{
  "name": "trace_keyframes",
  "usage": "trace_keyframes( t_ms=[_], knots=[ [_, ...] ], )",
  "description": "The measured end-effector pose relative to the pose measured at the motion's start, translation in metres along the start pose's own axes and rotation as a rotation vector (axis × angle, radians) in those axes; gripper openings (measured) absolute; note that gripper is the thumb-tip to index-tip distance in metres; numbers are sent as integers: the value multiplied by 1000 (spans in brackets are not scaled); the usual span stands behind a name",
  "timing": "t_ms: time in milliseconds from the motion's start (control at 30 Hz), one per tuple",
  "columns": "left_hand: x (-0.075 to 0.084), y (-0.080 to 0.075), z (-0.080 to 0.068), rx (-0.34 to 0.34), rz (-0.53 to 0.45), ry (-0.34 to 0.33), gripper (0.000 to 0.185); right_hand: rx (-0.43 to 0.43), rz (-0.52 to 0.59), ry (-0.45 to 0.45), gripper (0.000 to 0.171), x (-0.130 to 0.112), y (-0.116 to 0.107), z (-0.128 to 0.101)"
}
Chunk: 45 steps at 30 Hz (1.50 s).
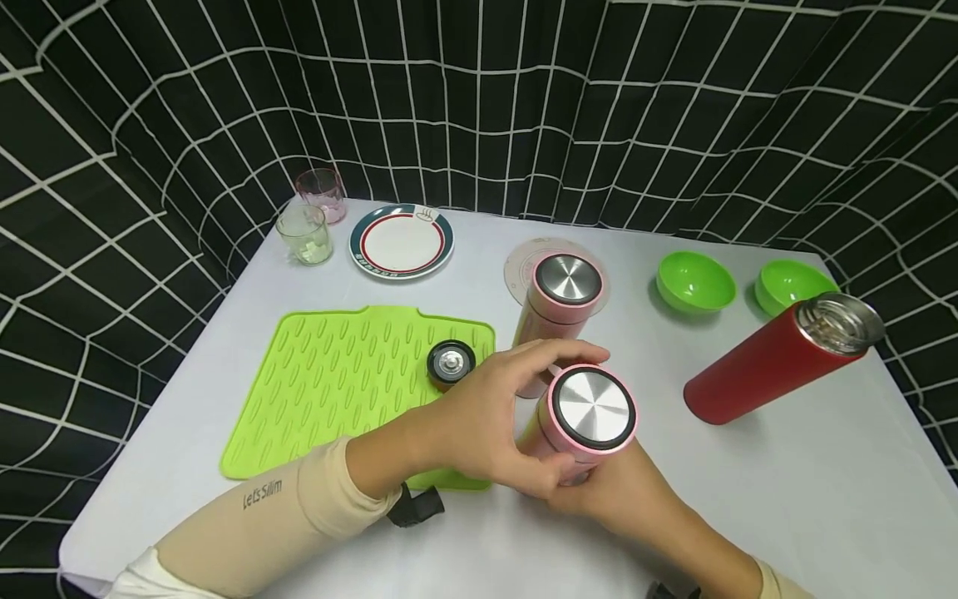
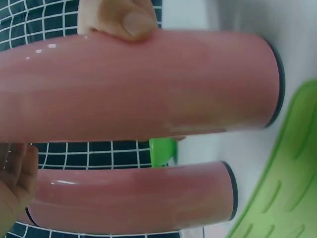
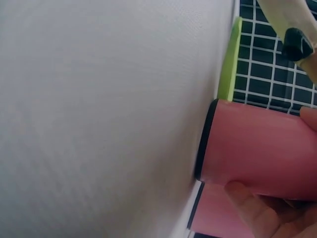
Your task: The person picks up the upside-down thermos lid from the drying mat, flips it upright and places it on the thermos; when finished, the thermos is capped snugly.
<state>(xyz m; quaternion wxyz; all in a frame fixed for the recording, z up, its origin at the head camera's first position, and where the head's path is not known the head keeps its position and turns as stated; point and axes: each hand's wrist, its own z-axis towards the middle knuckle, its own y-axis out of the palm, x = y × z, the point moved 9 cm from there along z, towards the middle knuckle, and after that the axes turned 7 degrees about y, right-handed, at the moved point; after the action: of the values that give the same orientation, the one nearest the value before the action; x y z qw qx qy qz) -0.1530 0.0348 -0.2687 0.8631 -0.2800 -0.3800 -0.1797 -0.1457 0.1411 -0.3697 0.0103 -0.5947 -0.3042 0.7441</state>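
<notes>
Both hands wrap the near pink flask point(image 1: 584, 420): the left hand point(image 1: 486, 424) curls round its upper body from the mat side with fingers arched over the far face, and the right hand point(image 1: 621, 499) cups it lower down from the near side, thumb pressed on the wall. That flask stands upright on the white table point(image 1: 786, 499), its base down in the right wrist view, just off the near right corner of the green silicone mat point(image 1: 337, 383). A second pink flask point(image 1: 557, 312) stands just behind it, also beside the mat's right edge. On the mat lies a loose black stopper point(image 1: 451, 363). Well right of the mat a red flask point(image 1: 778, 358) lies tipped with its mouth open. The glossy pink wall looks smooth and slippery, rigid, likely steel and fairly weighty, so mid-body with a full wrap seems the safest hold.
</notes>
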Motion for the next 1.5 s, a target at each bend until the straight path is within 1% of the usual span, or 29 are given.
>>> trace_keyframes(
  t_ms=[33,133,167,233,267,333,400,467,533,567,600,633,667,767,800,867,933,967,1067,1100,1133,1200,1267,1300,1367,1433,1500],
  knots=[
    [0,1,0,-2,15,-7,86,5,-12,1,63,0,0,-1],
    [0,2,1,6,72,-34,82,9,-40,-4,64,-2,0,-2],
    [1,3,1,4,99,-33,79,21,-62,-16,65,-3,0,-3],
    [2,5,3,-5,143,-17,72,23,-56,-25,68,-4,-1,-4],
    [3,6,4,-18,159,-8,72,31,-61,-22,70,-3,-1,-5],
    [3,8,3,-33,171,-13,80,48,-87,-34,69,-4,-3,-8],
    [2,8,2,-21,151,-37,81,42,-78,-17,71,-3,-3,-8],
    [2,6,2,-8,131,-41,79,16,-58,-10,67,-2,0,-7],
    [3,5,2,-3,110,-26,73,-8,-34,-14,63,-3,2,-5],
    [4,5,3,-8,107,-10,72,-8,-26,-13,67,-4,2,-4],
    [4,4,3,-12,107,-1,74,-2,-39,-20,67,-5,2,-3],
    [4,4,3,-15,99,-3,78,-3,-46,-31,65,-6,2,-2],
    [4,4,2,-12,98,-7,79,2,-44,-21,69,-6,2,-2],
    [3,2,2,7,75,-19,77,0,-53,-6,70,-6,3,0],
    [3,1,2,9,58,-14,75,-13,-45,-1,65,-5,4,0],
    [4,1,3,1,47,12,72,-39,-14,8,61,-4,7,2],
    [4,1,3,-5,7,24,77,-34,-13,-8,61,-5,6,2],
    [4,1,2,3,-5,17,81,-30,-25,-15,61,-5,6,2],
    [0,-1,0,44,-5,-22,79,-27,-24,16,65,-3,6,3],
    [-1,-1,0,50,-12,-33,77,-29,-20,15,63,-3,6,3],
    [-1,-1,0,49,-18,-33,74,-37,-20,14,59,-3,8,4],
    [-1,-1,1,27,-11,-24,68,-67,23,19,54,-1,11,5],
    [-1,0,1,-3,-10,-19,74,-48,-2,-9,57,-2,9,5],
    [-1,0,1,-11,1,-20,78,-39,-19,-29,55,-3,9,5],
    [-2,0,0,-6,26,-39,82,-21,-37,-18,60,-2,7,3],
    [-4,0,1,5,53,-56,81,4,-54,12,66,0,5,1],
    [-4,1,3,3,32,-56,74,-13,-34,23,59,0,6,2]
  ],
)
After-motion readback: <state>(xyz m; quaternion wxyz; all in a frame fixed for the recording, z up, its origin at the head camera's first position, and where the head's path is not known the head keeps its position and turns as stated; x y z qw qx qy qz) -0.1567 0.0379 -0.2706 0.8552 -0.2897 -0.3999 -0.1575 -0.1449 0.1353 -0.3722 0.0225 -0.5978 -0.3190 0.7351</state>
